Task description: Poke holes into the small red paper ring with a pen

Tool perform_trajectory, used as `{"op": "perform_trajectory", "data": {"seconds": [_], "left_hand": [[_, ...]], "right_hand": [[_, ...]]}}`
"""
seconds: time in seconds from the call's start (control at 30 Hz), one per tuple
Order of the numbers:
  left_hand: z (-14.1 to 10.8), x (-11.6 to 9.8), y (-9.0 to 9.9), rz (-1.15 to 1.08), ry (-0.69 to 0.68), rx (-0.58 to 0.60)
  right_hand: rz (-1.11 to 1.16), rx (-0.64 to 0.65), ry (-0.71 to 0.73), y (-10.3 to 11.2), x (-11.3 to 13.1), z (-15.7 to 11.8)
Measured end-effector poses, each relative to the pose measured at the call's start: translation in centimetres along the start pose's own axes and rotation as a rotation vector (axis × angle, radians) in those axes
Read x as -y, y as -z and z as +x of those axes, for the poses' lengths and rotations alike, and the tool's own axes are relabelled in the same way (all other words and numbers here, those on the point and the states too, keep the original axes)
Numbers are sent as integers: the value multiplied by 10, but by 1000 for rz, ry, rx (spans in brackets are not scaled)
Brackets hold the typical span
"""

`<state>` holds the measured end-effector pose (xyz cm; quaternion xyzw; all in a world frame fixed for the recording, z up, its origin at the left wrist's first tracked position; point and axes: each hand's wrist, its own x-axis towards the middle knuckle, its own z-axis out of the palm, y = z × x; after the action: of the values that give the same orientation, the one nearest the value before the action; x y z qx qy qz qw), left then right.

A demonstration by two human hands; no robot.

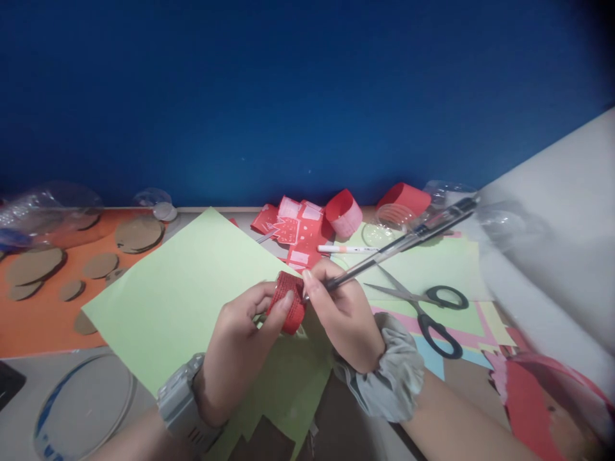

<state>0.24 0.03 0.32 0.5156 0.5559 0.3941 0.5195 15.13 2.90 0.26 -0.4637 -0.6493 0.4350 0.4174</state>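
My left hand is closed on a small red paper roll, which has fine dark marks over its curved side. Its thumb lies across the front of the roll. My right hand grips a clear-barrelled pen with a dark refill, its back end slanting up to the right. The pen's tip is at the right side of the roll; whether it touches cannot be made out. Beneath both hands lies a large light green paper sheet.
Scissors lie spread on paper sheets at right, near a white marker. Red paper pieces and a red ring stand behind. Cardboard discs rest on orange paper at left. A blue wall rises behind.
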Motion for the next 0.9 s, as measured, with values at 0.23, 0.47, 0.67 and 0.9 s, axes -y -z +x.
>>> {"op": "perform_trajectory", "data": {"seconds": [0.23,0.47,0.67,0.9], "left_hand": [[0,2,-1,-1,-9,2],[0,1,1,12,-5,9],[-1,1,1,14,-9,6],[-1,1,1,37,-37,11]], "right_hand": [[20,-27,17,0,1,3],[-26,17,-12,-1,0,0],[-51,-32,28,0,0,1],[-63,7,-26,0,1,-1]]}}
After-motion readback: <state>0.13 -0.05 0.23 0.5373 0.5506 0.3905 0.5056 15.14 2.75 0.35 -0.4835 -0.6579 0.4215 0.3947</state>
